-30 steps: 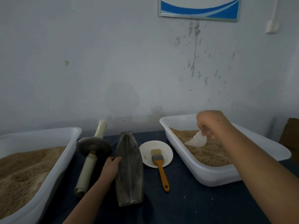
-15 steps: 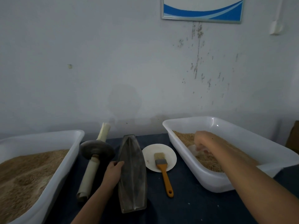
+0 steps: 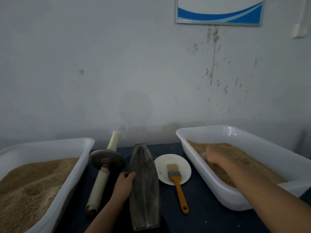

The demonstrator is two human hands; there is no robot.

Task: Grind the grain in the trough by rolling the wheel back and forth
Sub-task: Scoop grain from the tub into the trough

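A dark boat-shaped metal trough (image 3: 144,185) lies lengthwise on the dark table, with no grain visible inside. My left hand (image 3: 124,183) grips its left rim. To the left lies the grinding wheel (image 3: 106,160), a grey disc on a pale wooden axle (image 3: 99,184). My right hand (image 3: 217,157) is down in the grain (image 3: 239,158) of the right white tub (image 3: 223,192), holding a small white plastic scoop (image 3: 204,155) that is mostly buried and hidden.
A second white tub (image 3: 67,179) full of grain stands at the left. A white plate (image 3: 161,165) carries an orange-handled brush (image 3: 176,180) between trough and right tub. The wall is close behind the table.
My right hand has dropped with the scoop from above the right tub down into the grain. The left hand has stayed on the trough's rim.
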